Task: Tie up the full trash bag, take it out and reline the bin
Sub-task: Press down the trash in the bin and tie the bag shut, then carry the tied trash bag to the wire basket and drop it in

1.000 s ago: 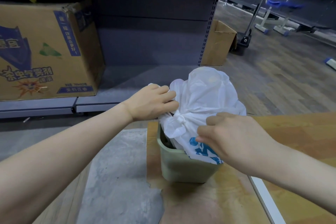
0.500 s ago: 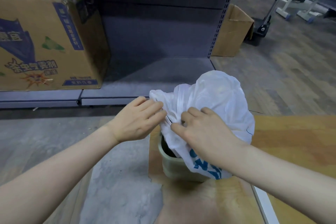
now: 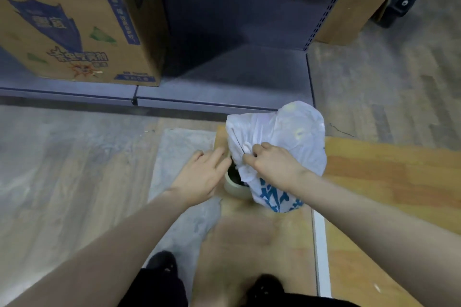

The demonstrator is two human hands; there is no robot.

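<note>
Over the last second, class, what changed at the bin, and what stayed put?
The left hand let go of the trash bag and opened beside the bin. The right hand moved up to grip the knot. The bag remains in the bin.

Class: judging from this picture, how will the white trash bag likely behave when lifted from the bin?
The white trash bag looks thin and crumpled, so probably floppy. It bulges above the bin, so likely swings. The right hand pinches its gathered top, a probable lifting point.

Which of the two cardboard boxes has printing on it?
The big cardboard box on the shelf at far left: it carries blue and green printing. The smaller box at upper right is plain brown.
</note>
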